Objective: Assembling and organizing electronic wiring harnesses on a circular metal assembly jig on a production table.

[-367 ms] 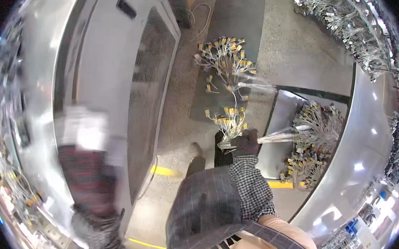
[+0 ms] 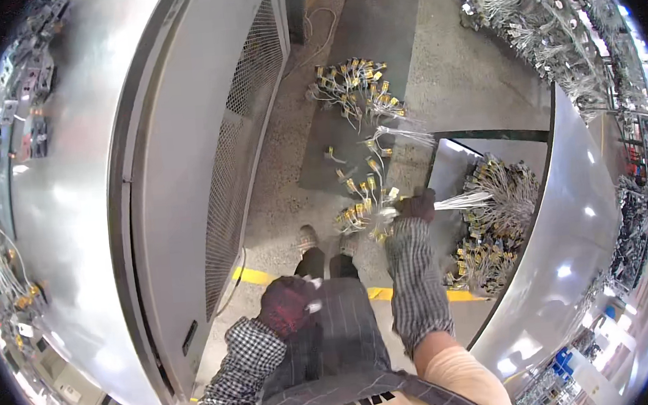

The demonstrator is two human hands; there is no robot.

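My right hand (image 2: 416, 206), in a dark glove and a checked sleeve guard, is stretched out low over the floor and grips a bundle of white wires with yellow connectors (image 2: 366, 199). The wire ends fan out to the right toward a heap of similar wire bundles (image 2: 495, 204) lying in a grey bin. My left hand (image 2: 288, 306), in a dark red glove, is closed against my apron at waist height; a small white bit shows at its fingers, and I cannot make out what it is. More yellow-tipped bundles (image 2: 353, 90) lie on the floor farther ahead.
A tall grey metal cabinet (image 2: 185, 175) with mesh panels stands close on my left. A dark floor mat (image 2: 372, 39) lies ahead. A yellow line (image 2: 254, 275) crosses the floor by my feet. Racks of hanging wire harnesses (image 2: 546, 25) fill the upper right.
My left hand has come down from the cabinet side on the left to my waist. The right hand stays low at the wire bundle, which hangs much as before.
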